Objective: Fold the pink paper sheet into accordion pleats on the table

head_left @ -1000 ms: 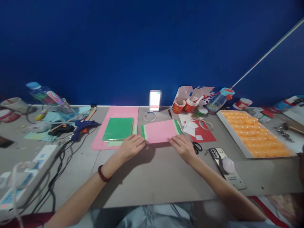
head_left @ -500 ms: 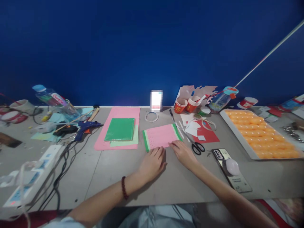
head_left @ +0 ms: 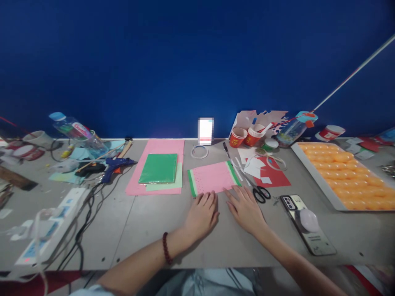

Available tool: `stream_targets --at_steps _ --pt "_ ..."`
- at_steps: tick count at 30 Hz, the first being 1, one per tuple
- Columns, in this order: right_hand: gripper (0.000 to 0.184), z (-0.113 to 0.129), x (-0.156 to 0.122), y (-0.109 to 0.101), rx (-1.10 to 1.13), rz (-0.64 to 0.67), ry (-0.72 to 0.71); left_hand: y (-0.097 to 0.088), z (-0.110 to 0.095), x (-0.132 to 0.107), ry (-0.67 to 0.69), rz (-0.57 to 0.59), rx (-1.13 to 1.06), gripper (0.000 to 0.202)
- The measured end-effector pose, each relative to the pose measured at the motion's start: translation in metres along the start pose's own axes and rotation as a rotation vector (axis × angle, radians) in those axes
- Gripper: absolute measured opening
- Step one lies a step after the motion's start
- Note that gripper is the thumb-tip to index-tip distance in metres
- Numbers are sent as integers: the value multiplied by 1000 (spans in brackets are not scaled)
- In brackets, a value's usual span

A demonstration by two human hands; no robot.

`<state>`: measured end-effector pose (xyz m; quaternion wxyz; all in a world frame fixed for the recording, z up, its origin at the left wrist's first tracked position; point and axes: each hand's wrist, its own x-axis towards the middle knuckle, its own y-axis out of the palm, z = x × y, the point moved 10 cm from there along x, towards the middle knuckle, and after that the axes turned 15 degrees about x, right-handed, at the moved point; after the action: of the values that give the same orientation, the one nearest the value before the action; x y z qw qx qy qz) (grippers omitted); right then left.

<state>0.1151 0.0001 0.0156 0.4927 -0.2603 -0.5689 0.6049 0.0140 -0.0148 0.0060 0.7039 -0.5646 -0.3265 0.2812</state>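
Note:
A pink paper sheet (head_left: pixel 212 176) with green strips along its left and right ends lies flat on the table; small dark marks run down its left part. My left hand (head_left: pixel 202 213) rests palm down, its fingertips at the sheet's near edge, fingers close together but stretched out. Flat at the near right corner of the sheet is my right hand (head_left: pixel 247 211), fingers spread. Neither hand holds anything. Black-handled scissors (head_left: pixel 261 194) lie just right of my right hand, and a dark pen (head_left: pixel 226 150) lies beyond the sheet.
Left of the sheet, a green packet (head_left: pixel 158 168) lies on pink paper (head_left: pixel 135 181). Farther left are a blue glue gun (head_left: pixel 114 166) and a power strip (head_left: pixel 58 226). To the right are a phone (head_left: pixel 308 226), red paper cups (head_left: pixel 238 137) and a tray of orange balls (head_left: pixel 348 176).
My right hand has gone from bent fingers at the sheet's near edge to lying flat and spread, slightly right. My left hand stays about where it was. The view has shifted slightly.

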Motion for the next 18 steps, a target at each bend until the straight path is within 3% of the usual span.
stream_targets --at_steps 18 --pt "43 -6 -3 3 51 0 37 -1 0 -6 -34 -10 28 52"
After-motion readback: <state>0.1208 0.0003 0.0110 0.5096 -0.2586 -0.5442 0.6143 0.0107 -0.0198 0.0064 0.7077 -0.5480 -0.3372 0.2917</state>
